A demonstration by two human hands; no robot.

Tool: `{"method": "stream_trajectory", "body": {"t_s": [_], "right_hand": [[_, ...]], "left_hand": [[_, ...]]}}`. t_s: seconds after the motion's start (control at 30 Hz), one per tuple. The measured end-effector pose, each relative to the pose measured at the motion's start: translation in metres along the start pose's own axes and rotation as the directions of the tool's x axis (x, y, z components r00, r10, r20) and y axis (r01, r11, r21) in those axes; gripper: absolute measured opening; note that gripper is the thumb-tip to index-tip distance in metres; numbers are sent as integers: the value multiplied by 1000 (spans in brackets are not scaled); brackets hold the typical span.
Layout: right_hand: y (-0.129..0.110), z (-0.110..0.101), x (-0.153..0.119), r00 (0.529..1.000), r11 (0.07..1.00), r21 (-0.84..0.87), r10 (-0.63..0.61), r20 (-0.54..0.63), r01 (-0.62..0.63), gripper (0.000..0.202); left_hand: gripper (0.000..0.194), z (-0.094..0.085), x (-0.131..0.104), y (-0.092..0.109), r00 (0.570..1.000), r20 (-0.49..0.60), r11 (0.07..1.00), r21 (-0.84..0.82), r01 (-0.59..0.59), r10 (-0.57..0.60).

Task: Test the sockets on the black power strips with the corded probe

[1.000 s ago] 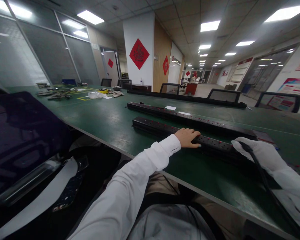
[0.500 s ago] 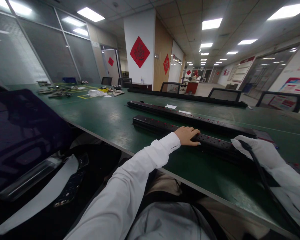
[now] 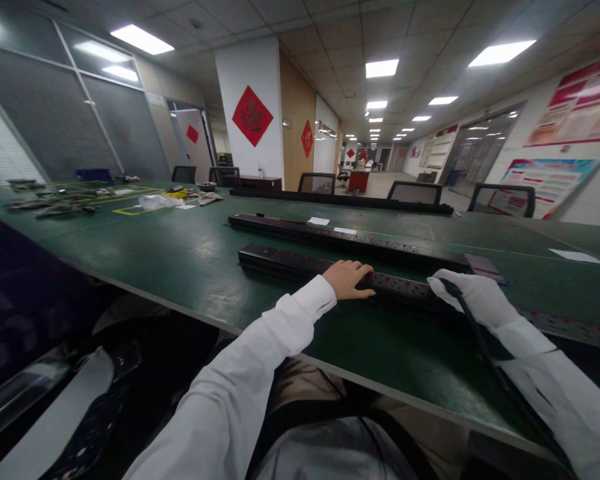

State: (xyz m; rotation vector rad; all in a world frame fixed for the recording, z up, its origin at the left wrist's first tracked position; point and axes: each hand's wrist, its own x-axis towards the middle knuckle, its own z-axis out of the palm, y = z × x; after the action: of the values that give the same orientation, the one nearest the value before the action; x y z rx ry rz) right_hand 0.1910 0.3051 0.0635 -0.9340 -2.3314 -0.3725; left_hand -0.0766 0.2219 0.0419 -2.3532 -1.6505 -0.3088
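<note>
A long black power strip (image 3: 280, 260) with red marks and sockets lies across the green table. My bare left hand (image 3: 349, 279) rests on its middle, fingers over the far edge and thumb apart on the near side. My right hand (image 3: 473, 297), in a white glove, is closed on a thick black cable (image 3: 485, 347) at the strip's right part. The cable runs down toward the lower right. Behind lies a second black power strip (image 3: 330, 237), parallel to the first and touched by neither hand.
Further back lies a long black bar (image 3: 340, 201). White paper slips (image 3: 319, 221) sit near the second strip. Gloves (image 3: 65, 203), a plastic bag (image 3: 157, 201) and a blue box (image 3: 94, 175) are at the far left. Chairs (image 3: 414, 193) line the far edge.
The view has turned to the right, so the table and both hands appear further left. Both hands keep their places on the strip and the cable.
</note>
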Motion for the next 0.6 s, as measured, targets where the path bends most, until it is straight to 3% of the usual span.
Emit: {"method": "stream_trajectory", "body": {"t_s": [0.13, 0.3, 0.53, 0.6], "right_hand": [[2, -1, -1, 993, 997, -50, -52, 103, 57, 34], [1, 0, -4, 997, 995, -67, -74, 33, 76, 36], [-2, 1, -10, 997, 997, -77, -4, -75, -2, 36], [-5, -3, -9, 986, 999, -36, 33, -162, -39, 34]], "left_hand": [[57, -1, 0, 1, 1000, -1, 1000, -18, -8, 8], [55, -2, 1, 2, 1000, 0, 999, -41, -23, 23], [54, 2, 2, 0, 1000, -1, 996, -82, -19, 19], [54, 3, 2, -1, 1000, -12, 996, -86, -24, 23]]}}
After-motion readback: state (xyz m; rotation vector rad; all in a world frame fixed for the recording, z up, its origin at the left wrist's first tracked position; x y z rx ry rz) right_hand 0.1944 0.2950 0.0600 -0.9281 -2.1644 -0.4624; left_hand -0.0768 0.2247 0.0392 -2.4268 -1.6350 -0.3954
